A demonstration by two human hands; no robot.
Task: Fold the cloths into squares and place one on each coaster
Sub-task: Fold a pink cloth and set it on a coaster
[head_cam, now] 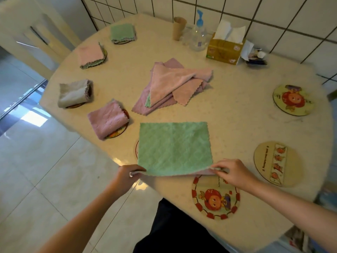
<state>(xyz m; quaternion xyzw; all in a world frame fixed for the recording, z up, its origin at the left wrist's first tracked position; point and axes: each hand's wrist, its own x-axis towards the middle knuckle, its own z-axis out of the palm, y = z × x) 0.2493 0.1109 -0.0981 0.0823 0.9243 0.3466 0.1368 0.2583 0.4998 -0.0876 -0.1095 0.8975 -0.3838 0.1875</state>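
— What are the hands doing?
— Left hand and right hand are each pinching a near corner of the green cloth, lying flat on the worktop.
— Next?
— Probably folding it, then setting it on a bare coaster.

The green cloth hides most of a coaster beneath its left edge.
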